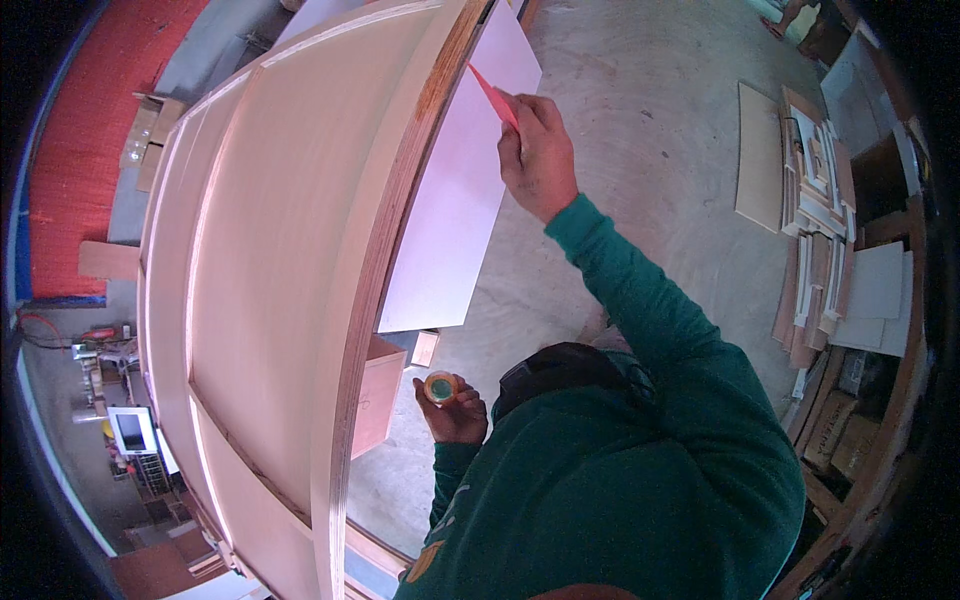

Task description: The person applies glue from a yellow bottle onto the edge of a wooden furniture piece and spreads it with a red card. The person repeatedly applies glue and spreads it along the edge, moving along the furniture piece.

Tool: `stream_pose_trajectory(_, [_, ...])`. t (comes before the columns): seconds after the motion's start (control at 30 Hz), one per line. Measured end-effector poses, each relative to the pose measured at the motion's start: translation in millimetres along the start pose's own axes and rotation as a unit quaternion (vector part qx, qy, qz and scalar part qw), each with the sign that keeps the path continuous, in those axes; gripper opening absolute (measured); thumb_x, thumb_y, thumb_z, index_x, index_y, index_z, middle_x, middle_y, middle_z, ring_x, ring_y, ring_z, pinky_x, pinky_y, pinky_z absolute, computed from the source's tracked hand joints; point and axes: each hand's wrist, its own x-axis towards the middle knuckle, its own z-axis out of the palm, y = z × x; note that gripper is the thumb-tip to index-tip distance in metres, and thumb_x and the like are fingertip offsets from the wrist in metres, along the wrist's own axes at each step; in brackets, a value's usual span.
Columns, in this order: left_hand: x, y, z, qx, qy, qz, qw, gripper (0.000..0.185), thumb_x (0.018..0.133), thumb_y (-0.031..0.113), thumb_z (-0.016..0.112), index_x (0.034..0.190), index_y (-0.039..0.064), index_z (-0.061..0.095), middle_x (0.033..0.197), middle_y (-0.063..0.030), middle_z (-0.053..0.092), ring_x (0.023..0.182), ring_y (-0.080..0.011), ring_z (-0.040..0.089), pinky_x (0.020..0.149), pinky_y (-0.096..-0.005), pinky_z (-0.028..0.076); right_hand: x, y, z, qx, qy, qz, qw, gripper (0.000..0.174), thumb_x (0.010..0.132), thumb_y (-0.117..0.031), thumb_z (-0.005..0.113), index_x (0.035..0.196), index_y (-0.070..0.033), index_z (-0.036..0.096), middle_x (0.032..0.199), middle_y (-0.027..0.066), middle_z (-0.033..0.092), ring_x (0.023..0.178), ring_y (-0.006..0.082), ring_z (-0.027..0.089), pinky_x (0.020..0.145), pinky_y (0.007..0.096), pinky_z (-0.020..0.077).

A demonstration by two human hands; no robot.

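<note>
My right hand (536,154) is raised beside the plywood edge (390,255) of a large pale wooden panel (277,202). Pinched between its thumb and fingers is a thin red sheet or flat blade (495,97), seen nearly edge-on; its exact kind is unclear. The upper stretch of the plywood edge looks darker and orange-brown. Under that edge a smooth white board (450,217) juts out. Lower down, my left hand (454,416) holds a small round amber object (440,388) with a greenish middle, either a container or a roll.
A pinkish wooden box (379,397) stands below the panel. Stacked board offcuts (817,202) lie along the right side of the concrete floor (630,150). Cardboard boxes (832,427) sit on the shelving at right. Part of another person (795,19) shows at the top right.
</note>
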Motion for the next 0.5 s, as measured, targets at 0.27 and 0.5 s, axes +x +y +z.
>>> stream_pose_trajectory(0.27, [-10.3,-16.8,10.1,0.022,0.015,0.01,1.0,0.077,0.089,0.083,0.06,0.097,0.007,0.066,0.081,-0.0031,0.064,0.066,-0.0153,0.062,0.059,-0.0276,0.054,1.2,18.1,16.0,0.07,-0.057,-0.045,0.995,0.047,0.089,0.01,0.06,0.134,-0.001,0.064,0.121,0.0203,0.063,0.108,0.0374,0.064,0.093,0.0413,0.0554])
stream_pose_trajectory(0.5, [-5.0,-20.0,6.7,0.041,0.015,-0.004,0.999,0.077,0.09,0.083,0.059,0.095,0.006,0.065,0.077,-0.0009,0.059,0.064,-0.0131,0.057,0.058,-0.0263,0.052,-20.1,3.8,11.2,0.086,-0.091,-0.125,0.984,0.054,0.082,0.011,0.062,0.136,0.0,0.063,0.116,0.0175,0.062,0.105,0.0366,0.059,0.088,0.0418,0.0544])
